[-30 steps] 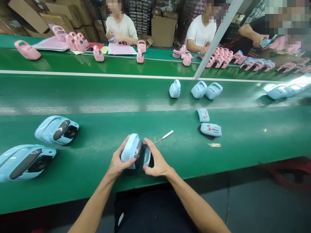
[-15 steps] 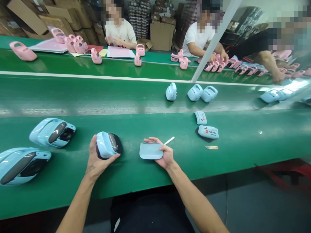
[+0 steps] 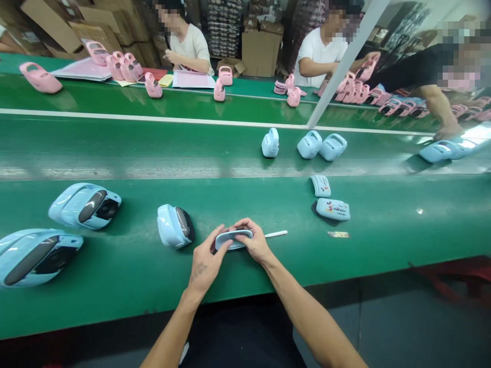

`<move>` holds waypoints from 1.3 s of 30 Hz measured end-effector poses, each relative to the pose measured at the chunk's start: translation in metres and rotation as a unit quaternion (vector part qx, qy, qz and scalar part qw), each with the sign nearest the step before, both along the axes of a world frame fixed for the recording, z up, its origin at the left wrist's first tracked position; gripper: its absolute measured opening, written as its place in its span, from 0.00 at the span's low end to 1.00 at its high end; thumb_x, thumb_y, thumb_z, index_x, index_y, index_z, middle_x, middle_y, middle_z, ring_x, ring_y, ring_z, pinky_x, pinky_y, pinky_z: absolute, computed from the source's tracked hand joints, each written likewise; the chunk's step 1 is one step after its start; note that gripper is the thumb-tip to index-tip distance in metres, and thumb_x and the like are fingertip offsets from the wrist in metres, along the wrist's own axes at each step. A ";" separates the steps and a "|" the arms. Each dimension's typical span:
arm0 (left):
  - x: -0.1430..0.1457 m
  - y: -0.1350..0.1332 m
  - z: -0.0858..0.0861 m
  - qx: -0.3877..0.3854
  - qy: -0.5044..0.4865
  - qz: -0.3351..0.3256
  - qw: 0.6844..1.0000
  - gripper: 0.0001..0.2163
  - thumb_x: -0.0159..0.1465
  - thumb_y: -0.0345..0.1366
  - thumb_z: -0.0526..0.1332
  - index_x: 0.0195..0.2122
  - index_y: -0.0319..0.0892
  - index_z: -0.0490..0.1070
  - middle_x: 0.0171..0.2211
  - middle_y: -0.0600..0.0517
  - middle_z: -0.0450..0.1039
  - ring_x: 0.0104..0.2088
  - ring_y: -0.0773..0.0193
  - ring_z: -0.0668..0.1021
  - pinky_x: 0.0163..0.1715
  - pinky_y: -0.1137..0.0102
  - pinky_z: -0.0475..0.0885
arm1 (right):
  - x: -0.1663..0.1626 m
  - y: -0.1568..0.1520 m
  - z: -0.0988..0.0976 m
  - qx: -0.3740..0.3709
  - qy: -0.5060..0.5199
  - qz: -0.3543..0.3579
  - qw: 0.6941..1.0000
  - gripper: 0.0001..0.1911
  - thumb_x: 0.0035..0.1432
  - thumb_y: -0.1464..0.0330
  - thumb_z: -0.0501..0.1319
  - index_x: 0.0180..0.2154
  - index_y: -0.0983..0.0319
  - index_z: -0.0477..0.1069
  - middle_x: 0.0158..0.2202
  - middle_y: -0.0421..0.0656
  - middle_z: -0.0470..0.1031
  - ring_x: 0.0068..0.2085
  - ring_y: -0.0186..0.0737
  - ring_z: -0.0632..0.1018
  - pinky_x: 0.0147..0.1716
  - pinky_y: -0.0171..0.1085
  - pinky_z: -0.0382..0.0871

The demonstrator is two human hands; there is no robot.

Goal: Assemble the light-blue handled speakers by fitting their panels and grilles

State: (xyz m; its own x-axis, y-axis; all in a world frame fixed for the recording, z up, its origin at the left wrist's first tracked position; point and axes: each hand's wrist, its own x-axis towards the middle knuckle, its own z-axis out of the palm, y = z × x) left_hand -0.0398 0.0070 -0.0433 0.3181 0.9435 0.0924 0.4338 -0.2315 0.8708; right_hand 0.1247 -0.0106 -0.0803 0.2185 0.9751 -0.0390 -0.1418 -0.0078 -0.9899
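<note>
Between both hands, a light-blue curved plastic cover (image 3: 235, 238) is tilted up over the green table. My left hand (image 3: 208, 258) grips its left end, thumb along the near face. My right hand (image 3: 253, 242) pinches the right end, and a slim white stick (image 3: 276, 234), perhaps a pen, sticks out beyond that hand; whether the fingers also hold it I cannot tell. A blue plastic housing (image 3: 171, 226) with a dark front stands on the table left of my hands, apart from them. The cover's far side is hidden.
Two larger blue housings (image 3: 85, 206) lie at the left. Printed blue covers (image 3: 333, 209) and a small flat strip (image 3: 338, 234) lie at the right. Several blue housings (image 3: 309, 145) stand on the belt beyond. Co-workers (image 3: 190, 51) sit across, near pink housings (image 3: 40, 77).
My left hand has let go of the blue housing and moved right onto the cover. The cover has tipped from flat to steeper. Across the belt, a co-worker has raised a pink part.
</note>
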 end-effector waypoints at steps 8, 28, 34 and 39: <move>-0.005 0.013 -0.020 0.086 -0.069 0.043 0.993 0.09 0.68 0.42 0.61 0.38 0.46 0.79 0.41 0.50 0.85 0.43 0.56 0.85 0.50 0.58 0.80 | -0.005 -0.017 0.016 0.116 -0.306 -0.082 0.941 0.09 0.57 0.70 0.58 0.41 0.58 0.71 0.44 0.49 0.76 0.48 0.48 0.78 0.50 0.48 0.73; 0.013 0.015 -0.027 0.039 -0.136 0.055 0.988 0.09 0.64 0.45 0.65 0.36 0.45 0.71 0.35 0.49 0.85 0.38 0.56 0.86 0.40 0.62 0.81 | 0.043 -0.030 0.016 0.089 -0.336 -0.026 0.937 0.28 0.62 0.64 0.63 0.63 0.59 0.65 0.59 0.51 0.74 0.55 0.48 0.77 0.55 0.48 0.73; 0.023 0.020 -0.024 0.001 -0.052 0.098 0.994 0.12 0.60 0.46 0.66 0.39 0.45 0.81 0.35 0.51 0.84 0.32 0.61 0.82 0.36 0.69 0.76 | 0.000 -0.012 0.003 0.025 -0.268 -0.072 0.960 0.13 0.67 0.64 0.55 0.41 0.59 0.77 0.35 0.43 0.82 0.35 0.41 0.81 0.38 0.36 0.74; 0.028 0.019 -0.022 0.007 -0.020 0.130 0.991 0.10 0.59 0.44 0.65 0.33 0.45 0.81 0.26 0.55 0.80 0.23 0.66 0.75 0.28 0.72 0.70 | 0.004 -0.012 0.002 0.025 -0.268 -0.076 0.960 0.13 0.68 0.63 0.54 0.39 0.59 0.77 0.33 0.43 0.80 0.33 0.41 0.79 0.36 0.35 0.71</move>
